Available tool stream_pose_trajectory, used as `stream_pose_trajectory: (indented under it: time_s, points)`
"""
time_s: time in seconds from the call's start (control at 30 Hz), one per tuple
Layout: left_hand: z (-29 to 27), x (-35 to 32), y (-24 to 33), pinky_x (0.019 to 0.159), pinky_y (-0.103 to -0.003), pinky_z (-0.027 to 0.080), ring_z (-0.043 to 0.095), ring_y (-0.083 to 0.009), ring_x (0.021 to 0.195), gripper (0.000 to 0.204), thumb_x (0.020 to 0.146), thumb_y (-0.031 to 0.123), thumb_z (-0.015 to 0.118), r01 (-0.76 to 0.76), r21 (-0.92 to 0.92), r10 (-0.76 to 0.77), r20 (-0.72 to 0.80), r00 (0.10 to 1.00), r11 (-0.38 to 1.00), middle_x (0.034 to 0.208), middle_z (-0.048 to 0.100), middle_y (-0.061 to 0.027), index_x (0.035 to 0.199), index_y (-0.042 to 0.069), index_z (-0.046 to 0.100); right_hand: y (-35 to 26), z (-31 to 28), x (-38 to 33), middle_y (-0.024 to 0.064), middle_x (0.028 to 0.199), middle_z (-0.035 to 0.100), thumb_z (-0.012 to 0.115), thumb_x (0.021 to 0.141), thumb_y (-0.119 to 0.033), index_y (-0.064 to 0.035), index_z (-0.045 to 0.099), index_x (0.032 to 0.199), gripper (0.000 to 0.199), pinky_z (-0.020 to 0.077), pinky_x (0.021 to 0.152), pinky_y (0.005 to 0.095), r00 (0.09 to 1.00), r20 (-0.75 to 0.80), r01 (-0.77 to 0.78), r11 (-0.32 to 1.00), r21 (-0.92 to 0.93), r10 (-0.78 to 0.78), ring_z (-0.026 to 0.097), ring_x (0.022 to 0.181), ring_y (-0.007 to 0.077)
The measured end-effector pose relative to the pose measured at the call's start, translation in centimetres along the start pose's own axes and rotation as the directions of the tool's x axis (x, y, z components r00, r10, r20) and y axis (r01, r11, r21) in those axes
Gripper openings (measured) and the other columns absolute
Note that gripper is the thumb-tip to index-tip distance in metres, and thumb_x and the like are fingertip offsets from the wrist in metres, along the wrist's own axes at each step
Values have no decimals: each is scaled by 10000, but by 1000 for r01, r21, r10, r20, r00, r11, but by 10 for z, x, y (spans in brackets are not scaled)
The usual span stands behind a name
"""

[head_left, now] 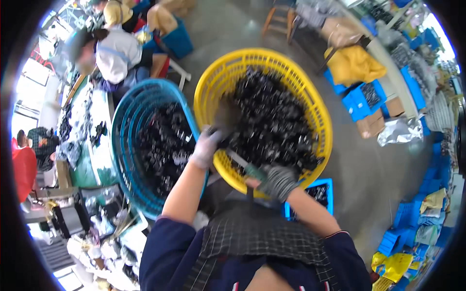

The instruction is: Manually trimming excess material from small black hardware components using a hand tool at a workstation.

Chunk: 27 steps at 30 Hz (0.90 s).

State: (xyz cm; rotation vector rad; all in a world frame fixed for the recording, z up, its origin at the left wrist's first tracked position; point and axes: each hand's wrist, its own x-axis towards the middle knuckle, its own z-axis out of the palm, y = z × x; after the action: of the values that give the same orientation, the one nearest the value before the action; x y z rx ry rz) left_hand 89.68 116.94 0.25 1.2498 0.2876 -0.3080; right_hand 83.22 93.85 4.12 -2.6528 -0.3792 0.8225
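My left hand [206,147], in a white glove, is closed on a small black part [222,141] at the left rim of the yellow basket [318,102]. A dark blurred patch [227,114] shows just beyond its fingers; I cannot make out what it is. My right hand [277,182], in a grey striped glove, grips a green-handled knife [254,170] over the near rim. Its straight pale blade points toward my left hand. Many shiny black parts [272,114] lie heaped in the yellow basket.
On the left, a blue basket [124,128] of black parts stands against the yellow one. A small blue crate [329,194] sits close on the right. People work at a table [99,162] at the far left. Blue boxes [357,104] and a stool [279,19] stand farther off.
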Motion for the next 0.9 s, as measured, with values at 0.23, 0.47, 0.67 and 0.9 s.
stream_pose_trajectory:
  time_s: [0.23, 0.47, 0.67, 0.9]
  points:
    - [-82, -79, -2, 711, -328, 537, 640, -211, 741, 205, 833, 120, 496, -143, -140, 98, -285, 954, 980, 872, 633, -81, 996, 42, 592, -65, 23, 19, 183, 861, 685, 455, 772, -755, -74, 650, 1023, 752, 522, 734, 440, 958, 91, 272, 962, 25, -274, 668, 813, 346]
    - [-125, -82, -25, 708, -323, 524, 617, -172, 778, 252, 839, 199, 530, -116, 64, 132, -426, 895, 991, 897, 650, -52, 1037, 67, 611, -77, 32, 27, 173, 836, 674, 472, 767, -763, -75, 648, 1003, 748, 515, 734, 432, 939, 115, 322, 945, 50, -326, 656, 815, 357]
    - [-143, -58, -21, 770, -376, 514, 604, -186, 905, 313, 845, 305, 570, 96, -383, -288, -483, 827, 919, 953, 652, -41, 1068, 90, 617, -58, 47, 42, 174, 869, 676, 457, 759, -777, -97, 652, 1012, 752, 521, 750, 419, 956, 56, 281, 954, 106, -288, 659, 839, 346]
    - [-133, -10, -52, 898, -398, 491, 600, -268, 1039, 355, 877, 308, 591, 60, 89, 15, -671, 742, 994, 1084, 635, -148, 1073, 13, 625, -3, 23, -17, 184, 896, 672, 558, 762, -693, -55, 632, 1032, 696, 522, 760, 403, 990, 116, 38, 948, 316, -79, 662, 842, 342]
